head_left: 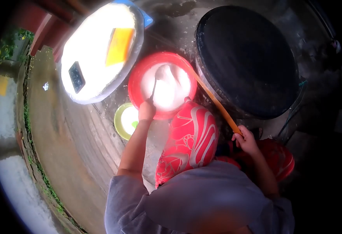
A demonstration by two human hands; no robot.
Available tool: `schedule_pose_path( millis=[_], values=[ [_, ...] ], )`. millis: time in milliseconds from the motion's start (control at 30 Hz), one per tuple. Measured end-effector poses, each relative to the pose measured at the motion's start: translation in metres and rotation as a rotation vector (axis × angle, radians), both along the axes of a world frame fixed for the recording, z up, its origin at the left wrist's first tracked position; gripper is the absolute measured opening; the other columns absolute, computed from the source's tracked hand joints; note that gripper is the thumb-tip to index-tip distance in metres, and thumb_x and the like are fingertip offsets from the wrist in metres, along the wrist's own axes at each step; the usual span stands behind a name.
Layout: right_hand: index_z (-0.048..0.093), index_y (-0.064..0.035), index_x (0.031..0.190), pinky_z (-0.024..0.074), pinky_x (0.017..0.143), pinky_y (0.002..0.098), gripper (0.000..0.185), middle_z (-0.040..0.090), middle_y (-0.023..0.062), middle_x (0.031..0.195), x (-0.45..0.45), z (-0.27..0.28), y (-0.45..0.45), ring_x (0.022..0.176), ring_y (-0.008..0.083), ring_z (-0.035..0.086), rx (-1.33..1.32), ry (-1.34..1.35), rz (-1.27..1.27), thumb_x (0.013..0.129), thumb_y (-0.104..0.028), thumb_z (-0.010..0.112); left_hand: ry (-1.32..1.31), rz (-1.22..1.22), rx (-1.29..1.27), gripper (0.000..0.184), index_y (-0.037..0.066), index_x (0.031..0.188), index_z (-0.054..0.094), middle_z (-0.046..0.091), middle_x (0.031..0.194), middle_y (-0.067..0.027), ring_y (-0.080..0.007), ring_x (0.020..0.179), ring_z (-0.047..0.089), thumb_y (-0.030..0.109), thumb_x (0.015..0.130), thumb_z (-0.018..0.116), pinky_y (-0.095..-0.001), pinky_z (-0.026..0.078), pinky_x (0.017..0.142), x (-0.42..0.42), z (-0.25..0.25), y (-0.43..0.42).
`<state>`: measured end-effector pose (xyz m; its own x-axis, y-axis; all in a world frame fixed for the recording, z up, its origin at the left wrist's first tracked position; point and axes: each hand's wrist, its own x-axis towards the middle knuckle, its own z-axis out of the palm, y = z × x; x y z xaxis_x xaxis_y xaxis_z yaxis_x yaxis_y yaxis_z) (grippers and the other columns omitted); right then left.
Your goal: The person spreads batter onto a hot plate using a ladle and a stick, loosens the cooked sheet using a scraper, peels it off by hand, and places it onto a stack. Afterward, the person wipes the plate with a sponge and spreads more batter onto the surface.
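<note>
A red basin (135, 87) holds a bright white liquid (167, 97). My left hand (147, 110) is closed around the handle of a ladle (154, 89) at the basin's near left rim, and the ladle's bowl reaches into the liquid. To the right, my right hand (246, 141) grips the lower end of a long, flat, orange-brown stick (216, 102). This stick slants up and left, between the basin and a large round black-topped vessel (249, 62), with its far end at the basin's rim. Just left of my left hand sits a green bowl (118, 119) with white contents.
At upper left stands a round white surface (91, 50), overexposed, with a yellow-orange rectangular item (119, 46) and a dark phone-like object (76, 77) on it. Something blue (145, 17) shows behind it. My knee in red patterned cloth (192, 136) is close to the basin.
</note>
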<state>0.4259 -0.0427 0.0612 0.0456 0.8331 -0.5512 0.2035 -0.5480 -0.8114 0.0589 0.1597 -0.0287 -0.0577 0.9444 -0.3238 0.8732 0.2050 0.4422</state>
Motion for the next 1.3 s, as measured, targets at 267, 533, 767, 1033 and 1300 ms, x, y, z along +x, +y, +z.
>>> schedule_pose_path(
  millis=[267, 533, 767, 1033, 1300],
  values=[
    [0.048, -0.0042, 0.097, 0.0404, 0.05, 0.0206, 0.008, 0.058, 0.0034, 0.073, 0.0, -0.008, 0.001, 0.052, 0.0073, 0.047, -0.034, -0.025, 0.023, 0.089, -0.004, 0.047, 0.093, -0.134, -0.127, 0.026, -0.003, 0.088, 0.06, 0.061, 0.089, -0.0263, -0.0418, 0.084, 0.059, 0.016, 0.087, 0.043, -0.0464, 0.047, 0.075, -0.039, 0.025, -0.033],
    [0.047, -0.0035, 0.101, 0.0404, 0.05, 0.0208, 0.012, 0.058, 0.0034, 0.073, 0.002, -0.014, 0.002, 0.051, 0.0069, 0.047, 0.023, 0.007, -0.013, 0.089, -0.004, 0.048, 0.123, -0.186, 0.004, 0.024, -0.005, 0.077, 0.059, 0.062, 0.072, -0.0235, -0.0343, 0.066, 0.063, 0.016, 0.083, 0.049, -0.0424, 0.05, 0.058, -0.009, -0.071, -0.046],
    [0.048, -0.0024, 0.098, 0.0398, 0.049, 0.0196, 0.009, 0.057, 0.0032, 0.072, 0.002, -0.005, 0.002, 0.05, 0.0066, 0.047, 0.037, 0.012, -0.032, 0.089, -0.003, 0.048, -1.33, 0.618, -1.004, 0.017, -0.001, 0.093, 0.053, 0.044, 0.056, -0.0016, -0.0056, 0.039, 0.034, 0.012, 0.09, 0.044, -0.0175, 0.027, 0.033, 0.01, -0.019, -0.039],
    [0.055, -0.0016, 0.109, 0.0323, 0.045, 0.0166, 0.026, 0.057, 0.0017, 0.071, 0.003, 0.008, -0.009, 0.048, 0.0034, 0.041, 0.043, 0.196, -0.238, 0.095, -0.019, 0.042, -1.614, 0.578, -0.844, 0.022, -0.002, 0.103, 0.05, 0.046, 0.067, -0.0048, -0.007, 0.044, 0.036, 0.016, 0.09, 0.046, -0.0178, 0.027, 0.035, -0.051, 0.06, -0.074],
    [0.05, -0.0011, 0.1, 0.0358, 0.051, 0.0164, 0.015, 0.051, -0.0011, 0.068, 0.011, 0.021, -0.016, 0.055, 0.0039, 0.044, 0.102, 0.335, -0.185, 0.086, -0.003, 0.053, -1.447, 0.48, -0.506, 0.027, -0.005, 0.102, 0.052, 0.051, 0.061, -0.0084, -0.0084, 0.037, 0.035, 0.018, 0.091, 0.047, -0.021, 0.025, 0.033, -0.059, 0.163, -0.098]
  ],
)
